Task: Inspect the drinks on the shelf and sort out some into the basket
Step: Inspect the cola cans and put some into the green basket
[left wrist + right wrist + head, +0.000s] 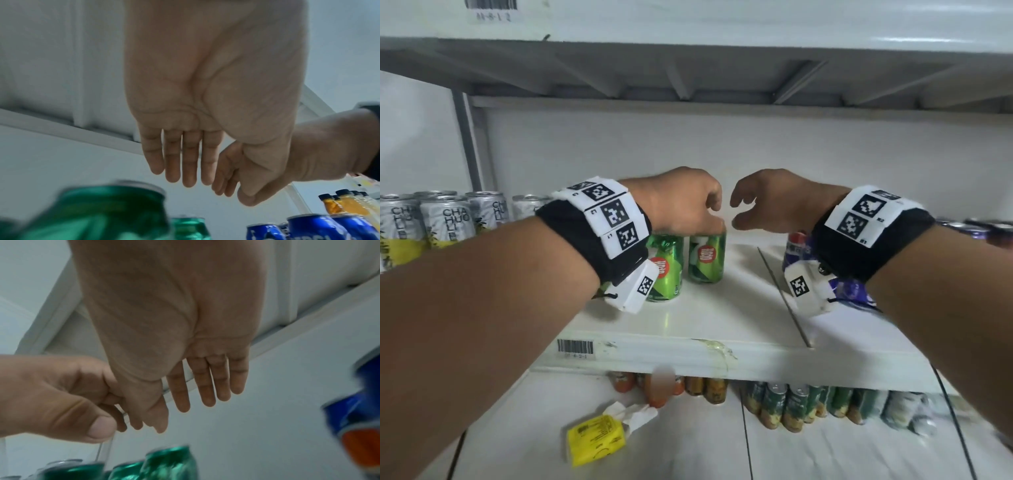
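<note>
"CHA HUO LI", perhaps, on the white-and-yellow cans (446, 221) at left.

The blue cans (799, 253) are largely hidden by the right wrist, and the lower shelf's bottles (791, 404) are blurred.

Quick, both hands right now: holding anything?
Left hand: open, holds nothing, fingers down over the green cans.
Right hand: open, empty, fingers relaxed.

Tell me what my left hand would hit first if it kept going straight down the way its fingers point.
Most likely the top of the rear green can: the left hand hangs just above it, fingers relaxed and holding nothing. Depth is unclear.
</note>
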Tool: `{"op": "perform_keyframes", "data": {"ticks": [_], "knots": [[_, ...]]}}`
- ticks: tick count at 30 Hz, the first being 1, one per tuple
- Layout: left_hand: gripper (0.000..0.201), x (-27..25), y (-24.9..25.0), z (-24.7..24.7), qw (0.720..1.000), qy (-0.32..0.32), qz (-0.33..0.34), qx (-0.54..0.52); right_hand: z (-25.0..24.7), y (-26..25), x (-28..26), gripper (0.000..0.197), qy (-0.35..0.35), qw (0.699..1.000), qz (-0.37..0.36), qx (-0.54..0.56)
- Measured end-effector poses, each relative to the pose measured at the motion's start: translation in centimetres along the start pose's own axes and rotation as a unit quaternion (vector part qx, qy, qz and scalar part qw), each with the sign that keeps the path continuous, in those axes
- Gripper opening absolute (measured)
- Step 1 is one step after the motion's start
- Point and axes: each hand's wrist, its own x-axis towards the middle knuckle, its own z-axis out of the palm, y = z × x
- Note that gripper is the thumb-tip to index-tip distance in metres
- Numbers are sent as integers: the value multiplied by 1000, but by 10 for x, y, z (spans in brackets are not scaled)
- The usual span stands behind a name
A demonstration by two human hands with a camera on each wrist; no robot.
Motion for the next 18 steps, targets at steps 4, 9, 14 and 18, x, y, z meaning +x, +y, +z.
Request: {"op": "perform_keyframes", "data": {"ticks": [4, 9, 14, 18], "knots": [[51, 17, 34, 14, 998, 1, 60, -34, -22, 33, -39, 33, 5, 998, 50, -41], [53, 35, 70, 30, 993, -13, 110, -46, -27, 64, -77, 30, -33, 992, 100, -75], [46, 34, 87, 38, 990, -25, 128, -51, -17, 69, -88, 40, -50, 990, 116, -59], [41, 25, 90, 39, 989, -33, 132, -52, -8, 62, -90, 47, -54, 991, 96, -77]]}}
